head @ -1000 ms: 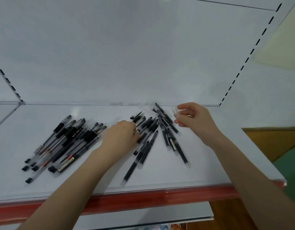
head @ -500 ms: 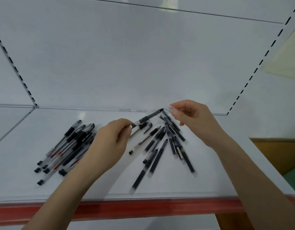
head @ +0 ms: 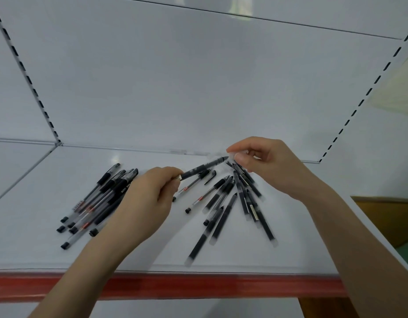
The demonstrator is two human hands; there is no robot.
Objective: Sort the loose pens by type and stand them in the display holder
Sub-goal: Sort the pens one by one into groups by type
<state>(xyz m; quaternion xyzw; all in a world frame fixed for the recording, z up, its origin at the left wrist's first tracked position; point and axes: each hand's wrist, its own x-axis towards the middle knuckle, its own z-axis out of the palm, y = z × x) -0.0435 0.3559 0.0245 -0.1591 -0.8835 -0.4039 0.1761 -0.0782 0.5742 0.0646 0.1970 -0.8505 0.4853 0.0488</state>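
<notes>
1. Versus 1.0 s ago: my left hand (head: 148,198) was down in the middle of the loose pens; now it's raised with one pen (head: 204,168) out of the heap. Same pose as 0.5 s ago, pen bridging both hands
2. The right hand (head: 274,168) was further from the left one 1.0 s ago; the pen's far end now reaches its fingertips
3. Pen look: slim, dark smoky barrel, small pale bit at the near end, dark pointed far end. Blurry, so I can't read any print
4. Left grip: thumb and forefinger pinch the near end, other fingers curled under
5. Right grip: forefinger and thumb (head: 240,159) curled close together right at the pen's far end. Can't tell whether they touch it or hold something clear there
6. Pen position: off the white shelf (head: 38,203), slanting up toward the back panel (head: 198,88), above the middle pens
7. Left pile (head: 99,200) lies bundled just beside the left hand, partly hidden by it
8. Right fan (head: 235,203) is spread below the right hand, tips converging toward the back
9. Red front edge (head: 198,285) runs under both forearms
</notes>
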